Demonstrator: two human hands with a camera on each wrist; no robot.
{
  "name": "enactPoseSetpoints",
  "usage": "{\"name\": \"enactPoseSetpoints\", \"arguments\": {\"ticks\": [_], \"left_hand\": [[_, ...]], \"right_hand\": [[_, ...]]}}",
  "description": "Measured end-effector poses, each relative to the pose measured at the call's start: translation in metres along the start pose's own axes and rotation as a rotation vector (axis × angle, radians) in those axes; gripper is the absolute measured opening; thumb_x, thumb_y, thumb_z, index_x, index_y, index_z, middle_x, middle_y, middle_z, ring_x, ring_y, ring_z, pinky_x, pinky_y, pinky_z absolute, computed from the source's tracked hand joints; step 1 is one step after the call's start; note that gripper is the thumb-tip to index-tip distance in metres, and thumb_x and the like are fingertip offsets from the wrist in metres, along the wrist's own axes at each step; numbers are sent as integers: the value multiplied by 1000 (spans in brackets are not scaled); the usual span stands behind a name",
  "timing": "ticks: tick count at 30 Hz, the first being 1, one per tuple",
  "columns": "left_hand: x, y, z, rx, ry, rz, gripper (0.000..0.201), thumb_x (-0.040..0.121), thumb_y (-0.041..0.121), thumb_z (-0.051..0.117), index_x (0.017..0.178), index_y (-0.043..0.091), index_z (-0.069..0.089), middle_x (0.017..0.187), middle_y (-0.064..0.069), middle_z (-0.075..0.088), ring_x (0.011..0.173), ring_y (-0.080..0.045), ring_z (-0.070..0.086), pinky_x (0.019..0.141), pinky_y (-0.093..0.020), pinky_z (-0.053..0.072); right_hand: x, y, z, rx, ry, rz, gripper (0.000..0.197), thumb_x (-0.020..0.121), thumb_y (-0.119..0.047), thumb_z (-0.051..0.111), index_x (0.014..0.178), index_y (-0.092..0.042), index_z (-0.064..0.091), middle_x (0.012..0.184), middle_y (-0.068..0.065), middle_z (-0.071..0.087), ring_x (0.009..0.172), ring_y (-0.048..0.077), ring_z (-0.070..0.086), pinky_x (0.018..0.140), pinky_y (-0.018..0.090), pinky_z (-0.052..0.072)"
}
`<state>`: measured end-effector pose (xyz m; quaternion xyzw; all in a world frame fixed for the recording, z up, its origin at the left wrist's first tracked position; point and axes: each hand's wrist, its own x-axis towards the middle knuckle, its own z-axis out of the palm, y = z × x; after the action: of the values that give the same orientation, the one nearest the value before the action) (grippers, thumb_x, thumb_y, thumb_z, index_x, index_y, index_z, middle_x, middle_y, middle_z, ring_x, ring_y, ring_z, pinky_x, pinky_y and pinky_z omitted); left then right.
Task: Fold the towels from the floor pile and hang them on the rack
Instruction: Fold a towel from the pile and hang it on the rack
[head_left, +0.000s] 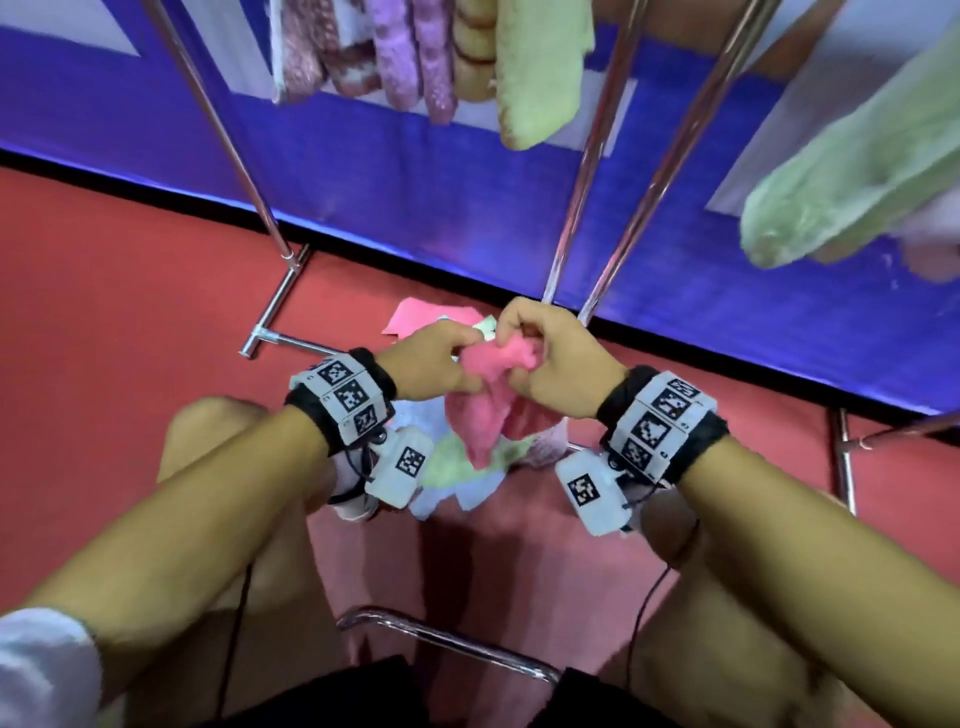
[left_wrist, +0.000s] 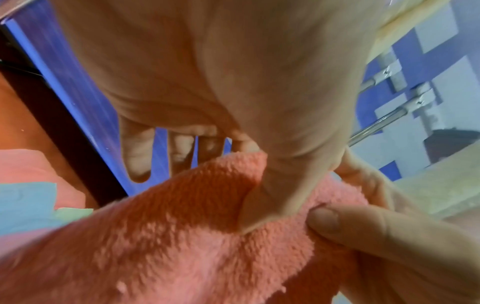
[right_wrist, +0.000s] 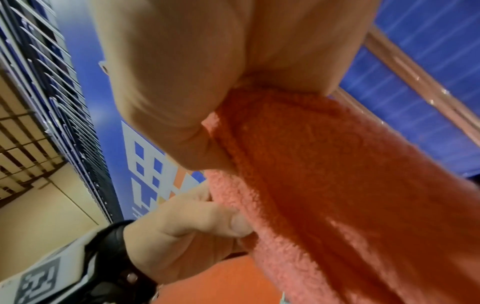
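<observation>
A crumpled pink towel (head_left: 485, 395) hangs between my two hands above the floor pile (head_left: 457, 467). My left hand (head_left: 434, 366) pinches its upper edge with thumb and forefinger; in the left wrist view the thumb presses into the pink towel (left_wrist: 182, 236) while the other fingers (left_wrist: 137, 154) hang loose. My right hand (head_left: 550, 358) grips the same edge close beside it, and in the right wrist view the pink towel (right_wrist: 324, 174) runs out from under the palm. The rack (head_left: 592, 171) stands just behind, with folded green and pink towels (head_left: 540, 67) hung on it.
Pink, green and pale blue towels lie loose on the red floor under my hands. The rack's chrome legs and feet (head_left: 275, 317) cross the floor left and right. A blue wall (head_left: 467, 208) stands behind. A chrome bar (head_left: 447, 644) sits near my knees.
</observation>
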<state>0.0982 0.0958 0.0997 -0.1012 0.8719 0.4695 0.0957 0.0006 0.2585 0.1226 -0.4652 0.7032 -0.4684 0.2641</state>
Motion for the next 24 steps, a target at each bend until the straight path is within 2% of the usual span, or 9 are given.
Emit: {"name": "enactPoseSetpoints", "arguments": {"ticks": [2, 6, 8, 9, 11, 14, 18, 21, 24], "left_hand": [[-13, 9, -5, -22, 69, 67, 19, 61, 24, 67, 59, 25, 48, 55, 15, 49, 52, 2, 43, 55, -20, 34], [-33, 6, 2, -40, 234, 169, 38, 64, 10, 78, 56, 28, 45, 55, 21, 55, 50, 6, 46, 50, -10, 30], [-40, -8, 14, -34, 296, 133, 49, 68, 10, 85, 54, 27, 41, 50, 12, 45, 48, 3, 43, 49, -14, 29], [-42, -17, 19, -7, 307, 99, 50, 68, 21, 86, 52, 26, 40, 49, 11, 40, 47, -1, 40, 49, -19, 28], [-44, -32, 27, 106, 281, 35, 54, 66, 39, 85, 49, 22, 36, 48, 8, 34, 49, -9, 33, 50, -28, 25], [-46, -41, 33, 201, 195, -4, 60, 67, 41, 87, 51, 20, 33, 53, 5, 34, 54, -15, 30, 52, -32, 22], [-48, -50, 35, 319, 165, -52, 58, 74, 42, 82, 54, 20, 31, 59, 4, 37, 62, -21, 39, 56, -34, 31], [-51, -58, 32, 362, 228, -78, 50, 76, 36, 80, 57, 22, 36, 77, -4, 55, 78, -28, 54, 71, -39, 47], [-51, -59, 26, 305, 327, -96, 41, 75, 19, 75, 53, 20, 41, 72, -7, 59, 72, -28, 56, 64, -36, 47]], "right_hand": [[-10, -15, -6, -74, 34, 6, 29, 62, -4, 63, 90, -10, 58, 75, -1, 55, 63, 9, 47, 57, 24, 40], [-21, -21, -5, -388, 66, 82, 38, 68, -8, 76, 102, -18, 63, 84, -7, 60, 73, 17, 55, 66, 24, 39], [-28, -14, 8, -501, 29, 139, 27, 70, -14, 76, 94, -22, 66, 84, -5, 62, 79, 21, 59, 68, 24, 35], [-31, -9, 15, -538, 15, 174, 21, 71, -17, 77, 88, -23, 66, 84, -6, 60, 82, 22, 59, 68, 24, 34], [-41, 4, 30, -561, 15, 266, 16, 73, -22, 77, 79, -25, 62, 79, -5, 58, 80, 22, 57, 67, 25, 33], [-56, 22, 48, -551, 52, 354, 21, 74, -24, 78, 72, -24, 58, 74, -2, 59, 76, 22, 55, 63, 28, 32], [-62, 33, 55, -477, 207, 345, 25, 72, -24, 82, 69, -22, 57, 70, -3, 58, 69, 19, 50, 58, 25, 28], [-66, 35, 55, -476, 289, 332, 28, 71, -27, 84, 67, -22, 57, 69, -3, 59, 67, 19, 49, 59, 26, 30], [-70, 42, 53, -481, 328, 379, 24, 75, -27, 82, 69, -23, 59, 70, -5, 60, 69, 20, 53, 63, 25, 33]]}}
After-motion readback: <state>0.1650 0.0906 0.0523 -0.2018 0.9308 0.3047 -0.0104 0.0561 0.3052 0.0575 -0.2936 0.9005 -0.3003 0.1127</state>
